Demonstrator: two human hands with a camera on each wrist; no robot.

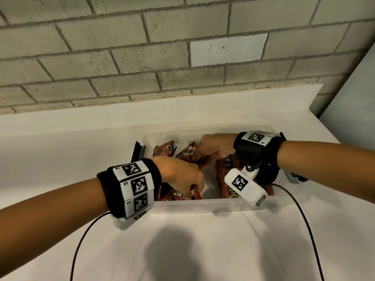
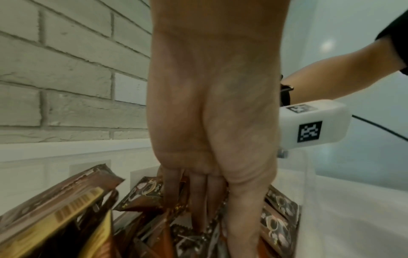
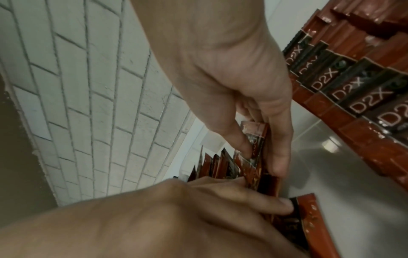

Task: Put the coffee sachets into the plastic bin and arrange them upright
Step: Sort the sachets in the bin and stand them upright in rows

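Observation:
A clear plastic bin (image 1: 203,206) sits on the white counter with several red-brown coffee sachets in it. A row of sachets marked D2X (image 1: 224,169) (image 3: 353,97) stands at the bin's right side. Others lean loosely at the back left (image 1: 163,151) (image 2: 145,193). My left hand (image 1: 194,187) (image 2: 212,218) reaches down into the front left and holds a bunch of sachets between thumb and fingers. My right hand (image 1: 199,157) (image 3: 261,158) is in the middle of the bin and pinches one D2X sachet (image 3: 256,139) between thumb and forefinger. My left hand's fingers (image 3: 264,202) lie just below it.
A grey brick wall (image 1: 142,57) rises behind the counter (image 1: 60,159), and a plain wall (image 1: 355,98) closes the right side. A black object (image 1: 138,153) lies against the bin's left end and a grey-black one (image 1: 294,177) at its right. Black cables (image 1: 81,240) trail from both wrists.

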